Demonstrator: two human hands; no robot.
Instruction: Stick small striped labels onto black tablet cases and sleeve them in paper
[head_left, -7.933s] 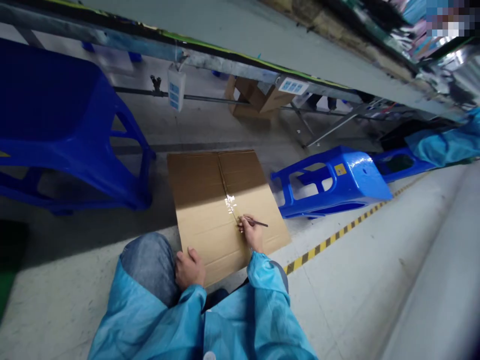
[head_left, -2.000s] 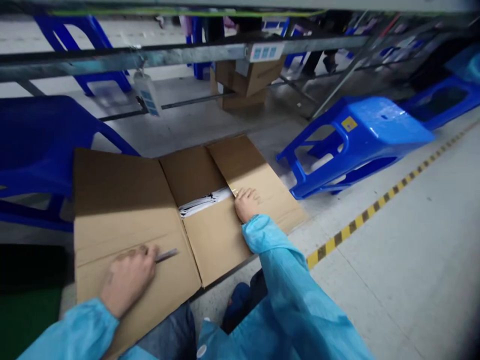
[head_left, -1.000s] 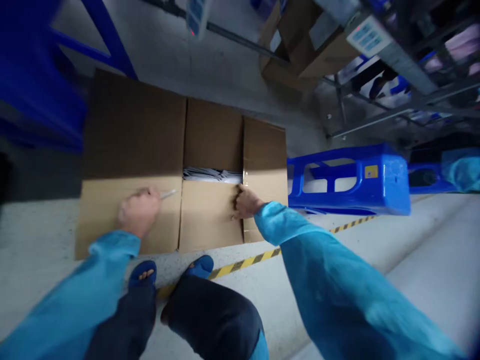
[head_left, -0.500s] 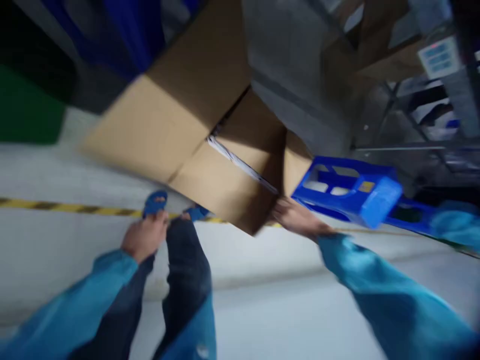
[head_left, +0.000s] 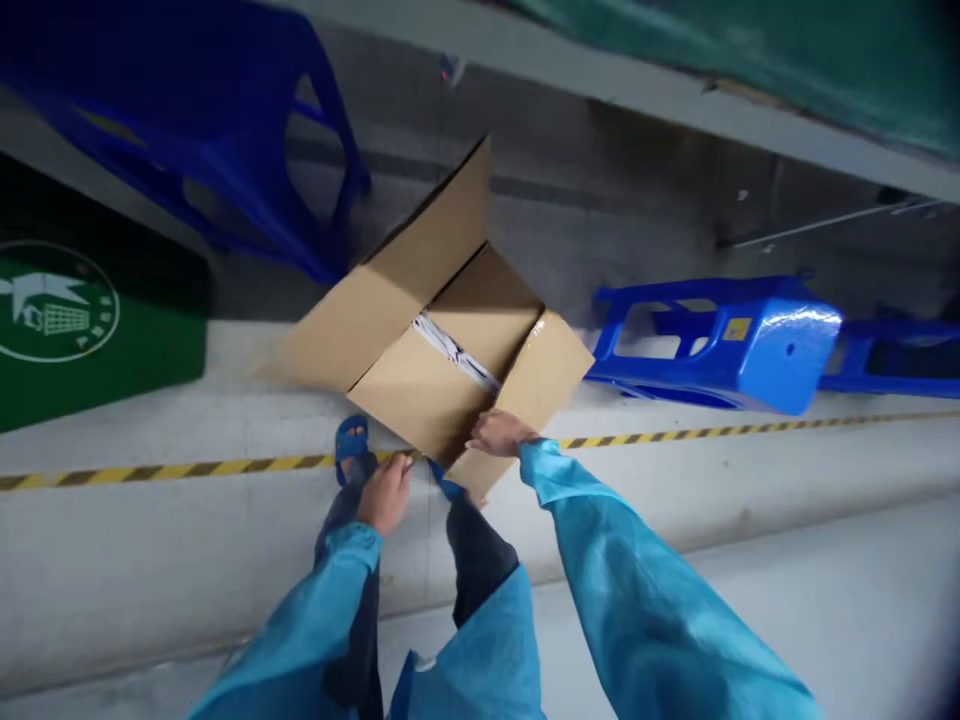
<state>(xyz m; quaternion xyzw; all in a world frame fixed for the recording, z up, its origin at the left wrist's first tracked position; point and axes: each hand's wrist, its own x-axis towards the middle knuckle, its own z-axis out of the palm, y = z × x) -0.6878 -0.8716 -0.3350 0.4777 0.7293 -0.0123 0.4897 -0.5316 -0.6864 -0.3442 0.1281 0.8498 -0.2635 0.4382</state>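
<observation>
An open cardboard box (head_left: 405, 390) sits tilted on the floor in front of me, its flaps folded outward. Across its inner bottom runs a crumpled white-and-dark strip (head_left: 454, 350). My right hand (head_left: 501, 433) is closed at the right flap (head_left: 551, 365), with the fingers at its inner edge. Just below the box's near edge, my left hand (head_left: 386, 493) is closed. Its fingertips are close to that edge, and whatever they hold is too small to make out.
Blue plastic stools stand at the upper left (head_left: 225, 130) and right (head_left: 675, 340). A green bin (head_left: 150, 330) with a white emblem is at far left. Yellow-black floor tape (head_left: 247, 466) passes behind my slippered feet (head_left: 351, 440). A green-topped table edge (head_left: 637, 90) spans the top right.
My left hand has moved right, close to the box's near edge. My right hand has shifted left, and the right flap now lies folded outward. The view has turned, bringing the bin and table edge in.
</observation>
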